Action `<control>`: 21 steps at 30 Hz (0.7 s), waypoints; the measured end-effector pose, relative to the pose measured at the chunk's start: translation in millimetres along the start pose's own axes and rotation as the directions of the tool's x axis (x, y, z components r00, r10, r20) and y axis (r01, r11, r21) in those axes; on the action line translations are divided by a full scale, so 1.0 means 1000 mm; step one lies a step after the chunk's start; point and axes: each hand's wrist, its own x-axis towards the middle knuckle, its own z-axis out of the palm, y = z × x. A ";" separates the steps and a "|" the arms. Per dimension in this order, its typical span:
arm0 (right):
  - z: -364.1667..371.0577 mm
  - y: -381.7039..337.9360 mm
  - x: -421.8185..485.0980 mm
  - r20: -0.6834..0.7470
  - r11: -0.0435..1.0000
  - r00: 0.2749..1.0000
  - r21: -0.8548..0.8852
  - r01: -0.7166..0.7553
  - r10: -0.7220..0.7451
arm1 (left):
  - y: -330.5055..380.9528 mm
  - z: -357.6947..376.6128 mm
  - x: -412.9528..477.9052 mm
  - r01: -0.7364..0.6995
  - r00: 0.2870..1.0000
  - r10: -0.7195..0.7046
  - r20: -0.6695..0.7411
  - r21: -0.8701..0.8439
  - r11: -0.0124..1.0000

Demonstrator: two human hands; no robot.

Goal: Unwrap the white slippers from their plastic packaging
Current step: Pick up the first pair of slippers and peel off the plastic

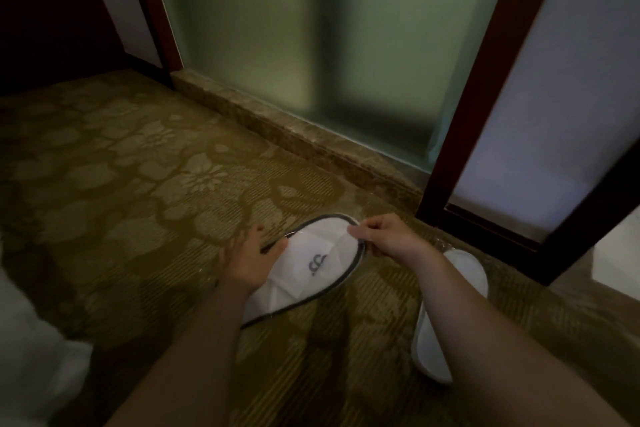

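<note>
Two hands on one slipper here, down over the gold flower-patterned carpet [138, 184] by the frosted green glass door [294, 45]. What's held is the flat white slipper with dark piping and a printed logo [311, 270], clear plastic film hard to make out around it. Another white slipper [446, 315] lies on the carpet just beside the right forearm, partly hidden. Left hand [249, 263] is clamped round the slipper's side, fingers spread along the edge. Right hand [381, 236] has thumb and fingertips pinched together at the toe end, probably on the film. Biggest risk I'd say: the pinch catches fabric too, so the slipper bends instead of the wrap coming off. Smaller one: thin film tears into strips
</note>
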 end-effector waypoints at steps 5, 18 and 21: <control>-0.007 0.023 0.005 -0.233 0.960 0.969 0.281 -0.010 0.079 | -0.002 -0.004 -0.002 0.413 0.904 -0.427 -0.016 -0.223 0.883; -0.010 0.047 0.004 -0.137 0.766 0.966 0.637 -0.085 0.221 | 0.006 -0.019 -0.002 0.317 0.840 -0.455 0.296 -0.948 -0.031; -0.011 0.047 0.003 -0.135 0.773 0.957 0.623 -0.119 0.257 | -0.002 -0.023 -0.003 0.244 0.800 -0.558 0.223 -0.969 -0.037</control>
